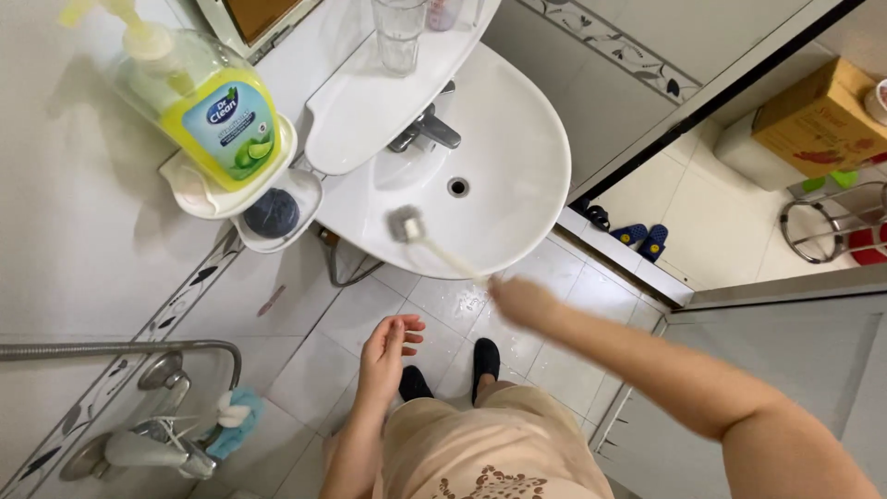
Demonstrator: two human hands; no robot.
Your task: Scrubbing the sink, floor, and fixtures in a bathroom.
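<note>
The right hand (pixel 522 300) is gripping the handle of a long pale brush (pixel 434 248), fingers clamped round its end, and the bristled head is pressing inside the white sink (pixel 517 139), just below the drain (pixel 457 187) and in front of the tap (pixel 427 131). The left hand (pixel 388 349) is hanging loose over the tiled floor (pixel 314 370), fingers apart, holding nothing. A green soap bottle (pixel 208 102) is standing on a wall shelf beside the basin.

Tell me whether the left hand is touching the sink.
Apart. The head view shows the left hand open and empty over the floor tiles, with bare tile between it and the white sink; only the right hand holds the brush.
</note>
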